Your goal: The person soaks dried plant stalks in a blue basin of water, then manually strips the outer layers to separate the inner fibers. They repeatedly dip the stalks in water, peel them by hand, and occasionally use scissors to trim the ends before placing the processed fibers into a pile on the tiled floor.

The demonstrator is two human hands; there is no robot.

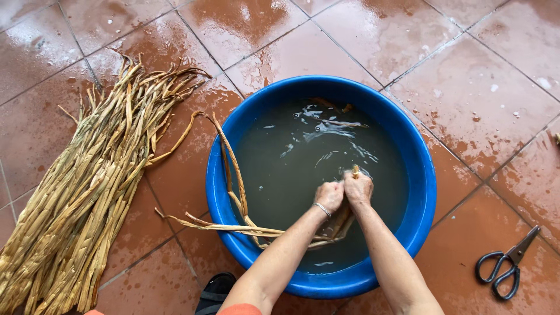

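A round blue basin [424,175] full of murky water sits on the wet tiled floor. My left hand [329,195], with a silver bangle on the wrist, and my right hand [358,188] are side by side in the water, both closed on a bunch of wet brown plant stalks [335,227]. Several long stalks [233,175] trail out of my grip over the basin's left rim onto the floor.
A big heap of dried tan stalks [87,192] lies on the floor to the left. Black-handled scissors [506,265] lie at the lower right. A dark sandal [214,291] shows at the bottom edge. The red tiles are wet.
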